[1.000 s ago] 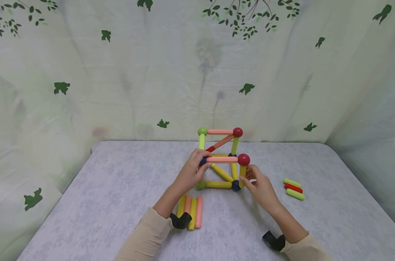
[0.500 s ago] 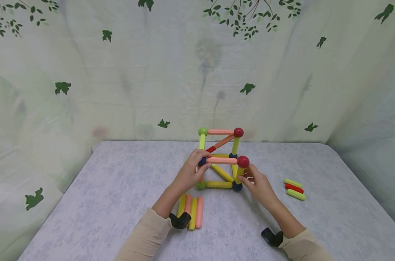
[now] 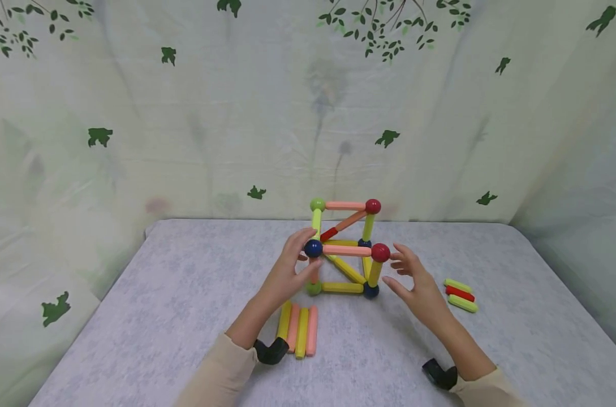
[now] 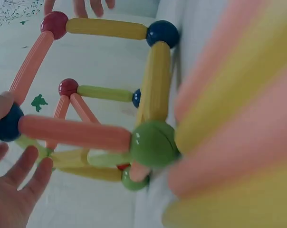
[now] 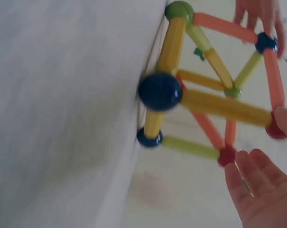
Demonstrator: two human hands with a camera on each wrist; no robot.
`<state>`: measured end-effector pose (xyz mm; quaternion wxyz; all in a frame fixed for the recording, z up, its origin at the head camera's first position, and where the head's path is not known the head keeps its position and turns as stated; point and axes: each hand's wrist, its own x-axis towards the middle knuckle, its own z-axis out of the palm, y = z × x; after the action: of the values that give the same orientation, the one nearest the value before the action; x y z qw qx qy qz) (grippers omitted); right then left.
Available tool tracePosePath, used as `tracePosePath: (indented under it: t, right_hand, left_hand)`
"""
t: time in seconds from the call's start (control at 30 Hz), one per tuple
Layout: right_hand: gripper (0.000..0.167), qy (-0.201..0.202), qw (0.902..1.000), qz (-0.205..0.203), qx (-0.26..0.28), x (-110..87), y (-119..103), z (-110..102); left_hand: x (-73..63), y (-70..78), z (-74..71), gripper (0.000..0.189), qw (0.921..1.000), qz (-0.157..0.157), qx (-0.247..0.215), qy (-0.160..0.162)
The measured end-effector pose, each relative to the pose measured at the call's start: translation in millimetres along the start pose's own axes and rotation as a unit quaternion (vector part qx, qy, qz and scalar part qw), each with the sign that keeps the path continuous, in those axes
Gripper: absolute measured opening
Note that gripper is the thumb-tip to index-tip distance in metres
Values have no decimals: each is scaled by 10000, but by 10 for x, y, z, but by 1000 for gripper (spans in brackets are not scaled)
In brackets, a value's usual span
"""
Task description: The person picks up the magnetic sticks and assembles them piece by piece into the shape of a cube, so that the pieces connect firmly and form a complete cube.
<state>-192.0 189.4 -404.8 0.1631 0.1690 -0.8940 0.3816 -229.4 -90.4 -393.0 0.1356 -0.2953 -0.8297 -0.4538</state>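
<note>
A box-shaped frame of coloured rods and balls stands on the table. Along its near top edge, a pink rod (image 3: 345, 250) joins a dark blue ball (image 3: 313, 249) to a red ball (image 3: 380, 252). Below the red ball, a yellow rod (image 3: 375, 274) leans slightly down to another dark blue ball (image 3: 371, 290). My left hand (image 3: 286, 264) is at the upper blue ball, fingers and thumb spread either side of it; whether it touches is hard to tell. My right hand (image 3: 423, 291) is just right of the red ball, fingers parted, holding nothing.
Several yellow and pink rods (image 3: 301, 333) lie side by side in front of the frame, by the left wrist. Two short green rods and a red rod (image 3: 460, 293) lie to the right. A leaf-patterned curtain (image 3: 267, 113) hangs behind the table (image 3: 185, 316).
The yellow upright moved in to stand on the lower blue ball. My right hand then let go and drew right. My left hand loosened from the upper blue ball, shifting slightly left.
</note>
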Motion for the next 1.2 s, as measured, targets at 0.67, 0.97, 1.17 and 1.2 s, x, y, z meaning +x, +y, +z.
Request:
tracePosePath:
  t: [0.67, 0.97, 1.17, 1.2]
  right_hand:
    - [48, -1432, 9592, 1677, -1767, -482, 795, -697]
    - [35, -1599, 9481, 2029, -1856, -484, 808, -665]
    - [33, -864, 9832, 894, -1337, -431, 540, -602]
    - [32, -790, 9856, 734, -1300, -413, 476, -577]
  left_hand:
    - [-723, -98, -199, 50, 9317, -2717, 811, -2270]
    - [-702, -30, -257, 32, 9315, -2918, 716, -2053]
    - [-636, 66, -331, 35, 9523, -2748, 688, -1133]
    - [-629, 80, -336, 36, 9586, -2619, 631, -925]
